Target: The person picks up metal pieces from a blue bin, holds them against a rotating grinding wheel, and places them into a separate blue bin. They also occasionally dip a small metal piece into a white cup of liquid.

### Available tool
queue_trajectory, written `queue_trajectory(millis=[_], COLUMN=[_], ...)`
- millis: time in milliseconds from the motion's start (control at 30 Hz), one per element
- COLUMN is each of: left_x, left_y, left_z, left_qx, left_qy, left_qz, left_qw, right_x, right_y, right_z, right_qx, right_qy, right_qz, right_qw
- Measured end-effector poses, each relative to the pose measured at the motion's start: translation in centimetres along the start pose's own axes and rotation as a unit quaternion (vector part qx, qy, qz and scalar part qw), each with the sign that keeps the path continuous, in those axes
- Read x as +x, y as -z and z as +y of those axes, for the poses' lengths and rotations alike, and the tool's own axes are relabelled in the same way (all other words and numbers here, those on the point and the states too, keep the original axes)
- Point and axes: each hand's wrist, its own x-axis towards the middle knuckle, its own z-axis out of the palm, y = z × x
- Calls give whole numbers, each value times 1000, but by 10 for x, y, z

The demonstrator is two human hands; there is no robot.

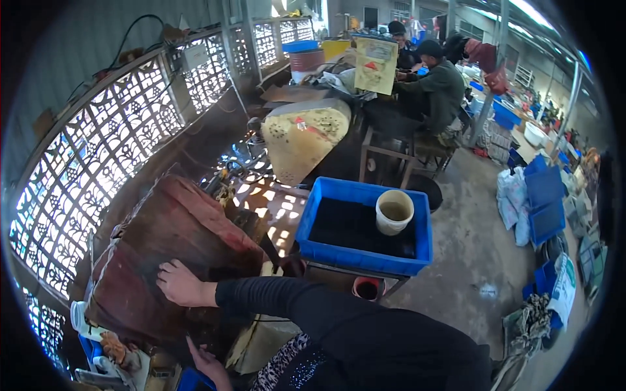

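Sheeting (pixel 166 238) of a dull reddish brown is draping over a bulky form to the left of the blue tub (pixel 365 260). On that same side of the tub, the right hand (pixel 186 285) is reaching across in a black sleeve (pixel 280 294), its back facing up; its fingers are bending loosely at the sheeting's surface, and whether they are pinching any of it cannot be told. The left hand (pixel 210 366) is showing lower down, to the left of the tub and nearer the wearer, with one finger pointing toward the sheeting's near border; whether this hand is gripping anything cannot be told either. White pail (pixel 393 221) is standing inside the tub, toward its right end, amid dark contents (pixel 332 228). Red container (pixel 369 288) is sitting below the tub's near edge. Beyond the tub, a co-worker (pixel 433 91) in a dark cap is sitting, while pale sacks (pixel 514 202) are resting to its right.
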Motion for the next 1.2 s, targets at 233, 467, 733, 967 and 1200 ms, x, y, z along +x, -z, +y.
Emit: queue_trajectory(millis=[233,467,733,967,1200], left_x=[-2,-2,0,2,4], left_y=[-5,-11,-14,-11,-11], left_z=[-35,-17,-4,2,6], left_qx=[121,203,204,225,221], left_qy=[-26,-33,-6,-29,-16], left_qz=[-30,-44,-48,-49,-50], left_qw=[992,978,978,973,974], right_x=[28,48,61,65,72], right_y=[-36,-63,-80,-80,-78], right_z=[1,17,23,23,22], right_qx=[-16,-36,-24,-32,-35], right_qy=[-19,-20,-22,-17,-43], right_qz=[27,44,45,49,34], right_qw=[999,998,998,998,998])
